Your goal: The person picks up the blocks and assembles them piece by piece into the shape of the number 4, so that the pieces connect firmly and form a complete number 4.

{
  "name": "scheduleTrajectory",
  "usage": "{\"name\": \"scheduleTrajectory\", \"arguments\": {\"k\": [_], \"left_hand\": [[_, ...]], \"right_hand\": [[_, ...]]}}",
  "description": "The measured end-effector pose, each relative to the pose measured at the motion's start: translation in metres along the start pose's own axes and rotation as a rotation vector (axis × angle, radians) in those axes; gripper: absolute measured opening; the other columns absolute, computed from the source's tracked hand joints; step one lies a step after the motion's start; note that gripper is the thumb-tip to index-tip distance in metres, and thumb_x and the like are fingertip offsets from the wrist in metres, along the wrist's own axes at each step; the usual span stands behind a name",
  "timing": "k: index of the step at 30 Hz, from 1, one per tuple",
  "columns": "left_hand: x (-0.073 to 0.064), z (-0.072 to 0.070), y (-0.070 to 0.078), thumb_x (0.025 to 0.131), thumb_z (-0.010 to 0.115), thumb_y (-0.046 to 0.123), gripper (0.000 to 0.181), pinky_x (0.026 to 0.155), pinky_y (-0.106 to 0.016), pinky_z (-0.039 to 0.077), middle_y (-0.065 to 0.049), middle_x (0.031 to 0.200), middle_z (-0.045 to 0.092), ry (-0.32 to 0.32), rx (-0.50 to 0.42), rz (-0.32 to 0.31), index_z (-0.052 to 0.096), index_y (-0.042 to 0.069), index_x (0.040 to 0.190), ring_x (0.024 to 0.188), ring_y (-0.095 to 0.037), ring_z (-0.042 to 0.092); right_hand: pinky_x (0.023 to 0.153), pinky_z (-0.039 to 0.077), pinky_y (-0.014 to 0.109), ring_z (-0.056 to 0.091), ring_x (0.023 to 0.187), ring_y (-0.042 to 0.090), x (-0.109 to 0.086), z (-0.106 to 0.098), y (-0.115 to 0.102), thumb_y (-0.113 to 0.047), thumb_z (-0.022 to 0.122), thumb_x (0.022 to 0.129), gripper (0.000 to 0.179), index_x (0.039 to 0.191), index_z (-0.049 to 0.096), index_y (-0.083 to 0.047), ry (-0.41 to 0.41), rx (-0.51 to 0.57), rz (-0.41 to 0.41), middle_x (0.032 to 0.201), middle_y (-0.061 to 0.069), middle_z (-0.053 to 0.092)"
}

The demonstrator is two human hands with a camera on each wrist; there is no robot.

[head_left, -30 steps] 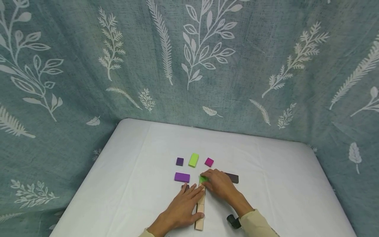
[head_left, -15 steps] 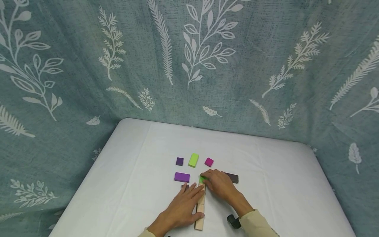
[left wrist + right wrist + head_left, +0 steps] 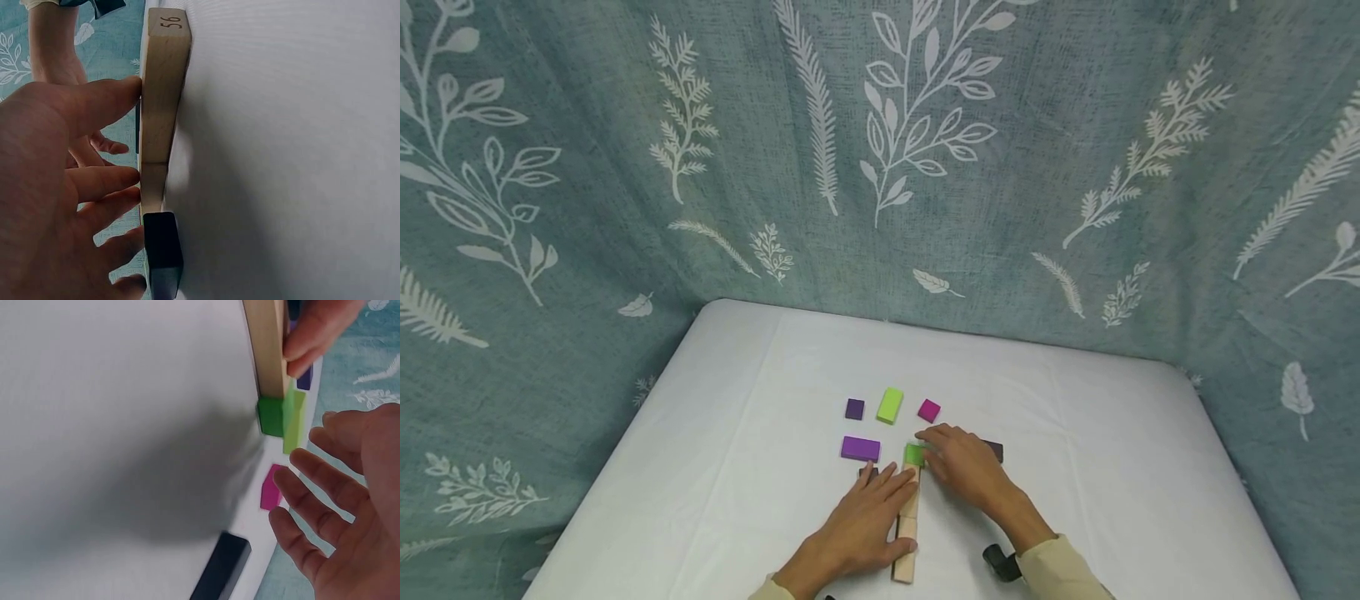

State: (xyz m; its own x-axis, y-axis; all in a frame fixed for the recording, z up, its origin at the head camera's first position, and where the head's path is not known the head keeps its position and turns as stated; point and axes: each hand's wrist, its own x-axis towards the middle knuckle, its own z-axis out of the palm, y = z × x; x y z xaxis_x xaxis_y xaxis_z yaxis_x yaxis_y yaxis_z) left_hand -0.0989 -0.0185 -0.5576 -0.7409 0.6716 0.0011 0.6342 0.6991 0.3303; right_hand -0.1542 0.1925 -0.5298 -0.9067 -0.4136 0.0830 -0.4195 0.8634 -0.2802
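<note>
A straight row of pale wooden blocks (image 3: 905,567) lies on the white table, capped at its far end by a small green block (image 3: 914,454). My left hand (image 3: 863,525) rests over the row with spread fingers, thumb and fingertips on the wood. In the left wrist view the nearest wooden block (image 3: 164,94) bears the number 56. A small dark block (image 3: 868,473) lies partly under the left fingers. Just right of the green block hovers my right hand (image 3: 967,468), fingers loosely bent and holding nothing; the right wrist view shows it apart from the green block (image 3: 270,417).
Beyond the row lie a purple block (image 3: 860,448), a dark purple cube (image 3: 854,409), a lime block (image 3: 890,406) and a magenta cube (image 3: 928,411). A dark oblong block (image 3: 994,452) is partly behind the right hand. Patterned curtains (image 3: 880,167) surround the table.
The right hand has let go of the green block and shifted slightly right, showing more of it. The left hand and the row have stayed in place.
</note>
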Motion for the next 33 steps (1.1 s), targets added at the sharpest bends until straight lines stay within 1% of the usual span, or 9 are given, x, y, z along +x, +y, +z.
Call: {"name": "scheduleTrajectory", "arguments": {"k": [4, 9, 13, 17, 21, 25, 29, 33], "left_hand": [[0.0, 0.001, 0.001, 0.093, 0.065, 0.051, 0.074, 0.123, -0.051, 0.017, -0.001, 0.162, 0.035, 0.005, 0.0, -0.003, 0.045, 0.012, 0.153, 0.151, -0.026, 0.027], [0.001, 0.002, 0.001, 0.093, 0.065, 0.052, 0.074, 0.123, -0.05, 0.017, -0.002, 0.162, 0.035, 0.007, 0.006, 0.001, 0.045, 0.012, 0.153, 0.151, -0.026, 0.027], [0.001, 0.002, 0.0, 0.093, 0.065, 0.052, 0.076, 0.123, -0.05, 0.018, -0.002, 0.163, 0.034, 0.025, 0.016, 0.007, 0.044, 0.012, 0.154, 0.15, -0.026, 0.028], [0.0, 0.001, -0.001, 0.094, 0.063, 0.054, 0.077, 0.123, -0.05, 0.017, -0.002, 0.164, 0.032, 0.032, 0.008, 0.009, 0.041, 0.012, 0.155, 0.151, -0.026, 0.026], [0.003, -0.001, -0.003, 0.093, 0.061, 0.059, 0.082, 0.123, -0.051, 0.015, -0.003, 0.165, 0.029, 0.019, -0.006, 0.006, 0.038, 0.012, 0.157, 0.152, -0.026, 0.022], [0.006, -0.003, -0.007, 0.088, 0.064, 0.066, 0.092, 0.123, -0.051, 0.015, -0.005, 0.166, 0.026, 0.016, -0.009, 0.01, 0.035, 0.013, 0.158, 0.153, -0.027, 0.02], [0.008, -0.004, -0.012, 0.083, 0.066, 0.071, 0.1, 0.123, -0.052, 0.014, -0.007, 0.166, 0.025, 0.018, -0.009, 0.03, 0.034, 0.013, 0.159, 0.153, -0.03, 0.02], [0.011, -0.007, -0.016, 0.081, 0.066, 0.073, 0.104, 0.122, -0.054, 0.013, -0.007, 0.166, 0.025, 0.01, -0.004, 0.051, 0.034, 0.013, 0.158, 0.153, -0.032, 0.019]], "right_hand": [[0.095, 0.053, 0.049, 0.064, 0.116, 0.026, -0.007, -0.01, 0.006, -0.024, 0.068, 0.098, 0.03, 0.126, 0.07, -0.014, 0.018, -0.018, 0.031, 0.125, 0.003, 0.068], [0.092, 0.055, 0.049, 0.066, 0.111, 0.025, -0.021, -0.018, 0.019, -0.024, 0.073, 0.095, 0.031, 0.124, 0.071, -0.014, 0.068, -0.007, 0.063, 0.121, 0.003, 0.069], [0.088, 0.055, 0.049, 0.066, 0.107, 0.026, -0.033, -0.021, 0.03, -0.023, 0.077, 0.091, 0.033, 0.122, 0.072, -0.012, 0.123, -0.005, 0.068, 0.118, 0.004, 0.07], [0.089, 0.054, 0.051, 0.065, 0.109, 0.028, -0.044, -0.021, 0.042, -0.025, 0.079, 0.09, 0.036, 0.122, 0.072, -0.011, 0.156, -0.008, 0.066, 0.118, 0.006, 0.071], [0.091, 0.051, 0.054, 0.062, 0.113, 0.031, -0.051, -0.02, 0.051, -0.031, 0.081, 0.087, 0.046, 0.126, 0.069, -0.01, 0.164, -0.013, 0.071, 0.122, 0.008, 0.069], [0.092, 0.049, 0.056, 0.059, 0.117, 0.033, -0.056, -0.019, 0.06, -0.04, 0.083, 0.083, 0.06, 0.131, 0.065, -0.009, 0.157, -0.018, 0.088, 0.128, 0.01, 0.066], [0.09, 0.049, 0.057, 0.058, 0.12, 0.035, -0.061, -0.017, 0.067, -0.047, 0.084, 0.079, 0.072, 0.135, 0.062, -0.008, 0.152, -0.014, 0.105, 0.132, 0.012, 0.063], [0.091, 0.048, 0.058, 0.056, 0.123, 0.036, -0.067, -0.015, 0.073, -0.052, 0.085, 0.076, 0.08, 0.138, 0.059, -0.008, 0.136, -0.004, 0.132, 0.135, 0.013, 0.061]]}}
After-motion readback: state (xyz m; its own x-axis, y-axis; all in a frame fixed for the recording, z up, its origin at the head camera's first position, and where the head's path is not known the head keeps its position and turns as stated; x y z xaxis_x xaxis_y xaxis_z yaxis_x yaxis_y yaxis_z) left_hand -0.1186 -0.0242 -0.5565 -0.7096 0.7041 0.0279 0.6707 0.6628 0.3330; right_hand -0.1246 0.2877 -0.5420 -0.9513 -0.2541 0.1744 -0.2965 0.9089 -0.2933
